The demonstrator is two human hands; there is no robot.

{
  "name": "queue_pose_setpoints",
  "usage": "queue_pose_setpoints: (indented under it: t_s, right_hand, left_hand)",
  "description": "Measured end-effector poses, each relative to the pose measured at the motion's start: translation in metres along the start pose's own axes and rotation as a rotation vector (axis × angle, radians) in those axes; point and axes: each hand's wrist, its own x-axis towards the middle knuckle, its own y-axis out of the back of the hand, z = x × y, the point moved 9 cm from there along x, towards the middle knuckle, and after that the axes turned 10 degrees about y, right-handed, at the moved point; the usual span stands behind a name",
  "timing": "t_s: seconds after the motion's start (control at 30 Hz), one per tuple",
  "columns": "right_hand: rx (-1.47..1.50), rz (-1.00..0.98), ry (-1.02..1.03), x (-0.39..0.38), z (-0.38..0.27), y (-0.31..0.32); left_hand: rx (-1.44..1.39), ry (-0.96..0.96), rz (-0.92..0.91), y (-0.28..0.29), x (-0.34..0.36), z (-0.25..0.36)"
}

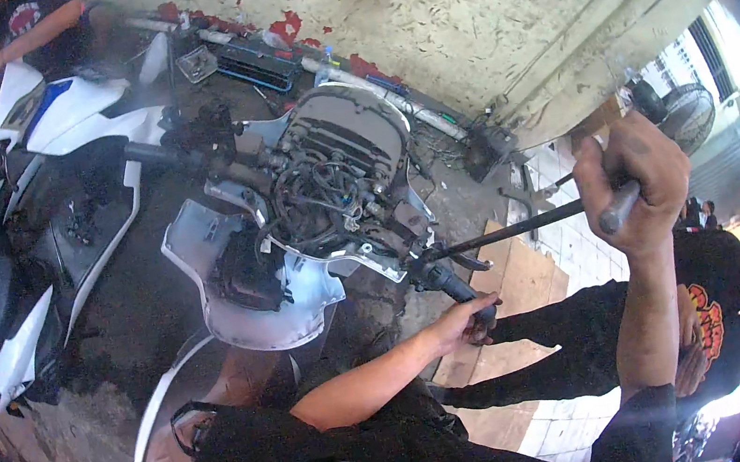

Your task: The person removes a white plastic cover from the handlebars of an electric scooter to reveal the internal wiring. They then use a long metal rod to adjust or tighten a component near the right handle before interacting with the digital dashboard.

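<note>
My right hand (642, 179) is raised at the right, closed in a fist round the handle of a T-handle wrench (521, 228). The wrench's long dark shaft runs left to the handlebar clamp area (421, 260) of a scooter; its tip is hard to make out there. My left hand (466, 323) wraps round the end of the black handlebar grip (448, 284). A lever (471, 263) sticks out beside this grip. The scooter's front is stripped of its cover, showing tangled wiring (326, 190). A pale body panel (261, 327) hangs at its near side.
A person in a black shirt (722, 314) stands close at the right. A second white and blue scooter (79, 111) is at the left, with another person (40, 36) beyond. A blue-edged tray (257, 69) lies by the wall. A fan (689, 112) stands far right, near flattened cardboard (528, 277).
</note>
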Motion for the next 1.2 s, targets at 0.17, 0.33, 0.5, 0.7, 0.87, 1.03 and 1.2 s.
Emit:
queue_pose_setpoints:
  t_s: [0.17, 0.33, 0.5, 0.7, 0.87, 1.03, 1.2]
  right_hand:
    - [0.052, 0.033, 0.063, 0.006, -0.004, -0.007]
    - [0.208, 0.117, 0.221, 0.013, -0.013, -0.004]
    - [0.182, 0.1, 0.25, 0.015, -0.012, -0.004]
    - [0.274, 0.089, 0.438, 0.01, -0.03, 0.005]
    - [0.363, 0.182, 0.711, 0.004, -0.048, 0.011]
    - [0.467, 0.332, 0.317, 0.005, -0.018, 0.005]
    - [0.322, 0.487, -0.046, -0.008, -0.006, 0.011]
  left_hand:
    - [0.041, 0.015, -0.035, -0.001, 0.001, -0.001]
    - [0.052, 0.034, -0.016, 0.0, -0.002, -0.001]
    - [0.054, 0.027, -0.051, 0.0, -0.001, 0.001]
    - [0.032, 0.06, -0.029, 0.008, 0.001, -0.007]
    - [-0.075, -0.001, 0.005, 0.021, -0.005, 0.006]
    - [0.042, 0.07, -0.008, 0.018, -0.001, 0.004]
    - [0.012, 0.082, 0.004, 0.013, 0.001, 0.007]
